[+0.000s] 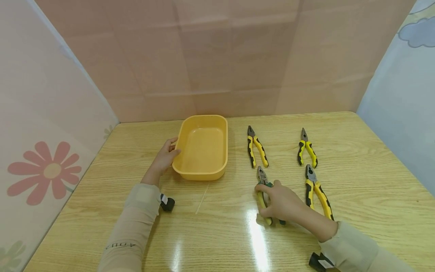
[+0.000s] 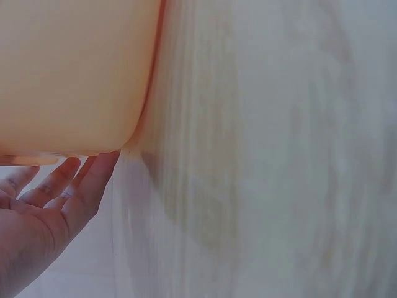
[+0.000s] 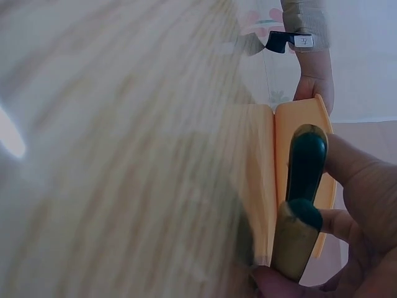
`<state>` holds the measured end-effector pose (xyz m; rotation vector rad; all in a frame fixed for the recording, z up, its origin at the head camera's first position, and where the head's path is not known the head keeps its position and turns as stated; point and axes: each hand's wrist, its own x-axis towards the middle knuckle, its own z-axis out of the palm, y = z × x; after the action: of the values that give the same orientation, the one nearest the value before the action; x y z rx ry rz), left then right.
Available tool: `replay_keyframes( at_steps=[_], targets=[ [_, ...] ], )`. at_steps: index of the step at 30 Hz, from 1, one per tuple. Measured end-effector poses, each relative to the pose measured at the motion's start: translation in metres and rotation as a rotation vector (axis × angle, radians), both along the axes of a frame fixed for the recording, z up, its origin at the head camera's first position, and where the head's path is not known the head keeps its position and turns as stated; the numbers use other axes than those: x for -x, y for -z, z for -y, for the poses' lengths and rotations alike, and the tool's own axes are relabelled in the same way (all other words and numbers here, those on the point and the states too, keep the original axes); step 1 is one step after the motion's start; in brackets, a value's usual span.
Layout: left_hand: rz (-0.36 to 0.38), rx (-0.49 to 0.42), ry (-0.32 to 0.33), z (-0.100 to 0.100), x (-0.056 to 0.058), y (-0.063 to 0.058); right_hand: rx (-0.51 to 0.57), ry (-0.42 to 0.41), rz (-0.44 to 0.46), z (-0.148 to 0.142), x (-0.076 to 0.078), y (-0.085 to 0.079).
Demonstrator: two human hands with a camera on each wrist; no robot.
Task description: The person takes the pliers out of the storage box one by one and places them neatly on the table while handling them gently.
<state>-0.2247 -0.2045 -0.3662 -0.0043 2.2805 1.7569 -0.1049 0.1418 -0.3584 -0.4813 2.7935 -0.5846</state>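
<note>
My left hand (image 1: 165, 156) holds the near left side of a yellow plastic basin (image 1: 202, 175), its thumb at the rim. In the left wrist view, the fingers (image 2: 53, 183) lie against the basin's outer wall (image 2: 68, 81). On the right, my right hand (image 1: 282, 200) grips green-and-yellow-handled combination pliers (image 1: 262, 174) across the handles, jaws pointing away from me. The right wrist view shows the handle ends (image 3: 307, 158) between thumb and fingers, with the basin (image 3: 304, 115) beyond them.
Combination pliers (image 1: 258, 147) with yellow-and-black handles lie beyond my right hand. Farther right are long-nose pliers (image 1: 307, 149) and larger combination pliers (image 1: 317, 192), the latter close beside my right forearm. A thin pale strip (image 1: 202, 199) shows on the wooden table (image 1: 136, 151).
</note>
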Motion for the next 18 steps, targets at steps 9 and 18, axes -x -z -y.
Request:
replay_keyframes(
  at_steps=[9,18],
  targets=[
    [0.003,0.008,-0.006,0.0001,0.0000,0.0004,-0.027,-0.006,0.004,0.0002,-0.0006,0.0002],
    [0.002,0.002,-0.001,-0.0008,-0.0005,-0.0005,-0.062,-0.007,0.002,0.0018,-0.0015,0.0002]
  ],
)
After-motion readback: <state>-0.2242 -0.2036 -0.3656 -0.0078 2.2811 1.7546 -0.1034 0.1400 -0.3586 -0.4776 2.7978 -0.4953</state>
